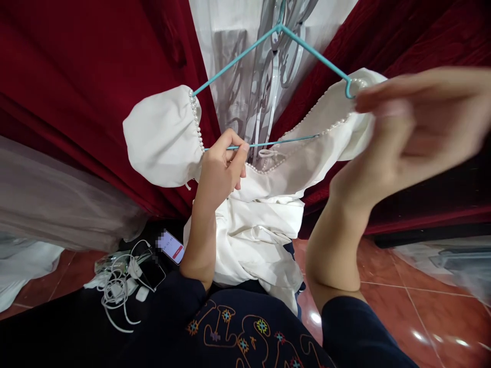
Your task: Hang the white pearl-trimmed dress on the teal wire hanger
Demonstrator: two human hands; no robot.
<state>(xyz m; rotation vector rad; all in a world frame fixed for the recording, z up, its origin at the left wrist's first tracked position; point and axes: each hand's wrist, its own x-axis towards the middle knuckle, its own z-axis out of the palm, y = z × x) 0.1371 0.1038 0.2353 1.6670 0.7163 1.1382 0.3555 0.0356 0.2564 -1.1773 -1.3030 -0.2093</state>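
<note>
A white garment (268, 225) with puffed sleeves and pearl beading along its neckline hangs on a thin turquoise hanger (314, 53). My left hand (224, 166) is closed around the hanger's lower bar, close to the beaded neckline. One puffed sleeve (159, 138) sits to the left of that hand. My right hand (418, 122) is smeared by motion beside the hanger's right end, where the other shoulder of the garment rests. Whether its fingers grip the hanger or the cloth cannot be made out. The lower part of the garment lies gathered over my lap.
Dark red curtains (95, 61) flank a pale metal frame (274, 76) ahead. At lower left, a lit phone (171, 246) and tangled white cables (117, 291) lie on a black surface. Red floor tiles (406, 301) and sheer pale fabric (452, 266) are at the right.
</note>
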